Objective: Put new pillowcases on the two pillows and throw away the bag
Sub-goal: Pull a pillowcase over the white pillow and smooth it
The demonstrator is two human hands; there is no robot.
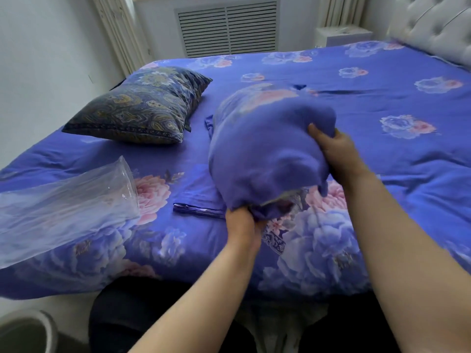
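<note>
A pillow wrapped in a purple floral pillowcase is lifted above the bed's middle. My left hand grips the pillowcase's open lower edge, where the pillow's dark patterned cover shows. My right hand grips the pillowcase's upper right side. A second pillow in a dark paisley cover lies at the far left of the bed. A folded purple pillowcase lies flat on the bed, partly under the lifted pillow. The clear plastic bag lies on the bed's near left side.
The bed has a purple floral cover and a tufted white headboard at the right. A wall vent is behind the bed. A round pale bin rim shows at the lower left on the floor.
</note>
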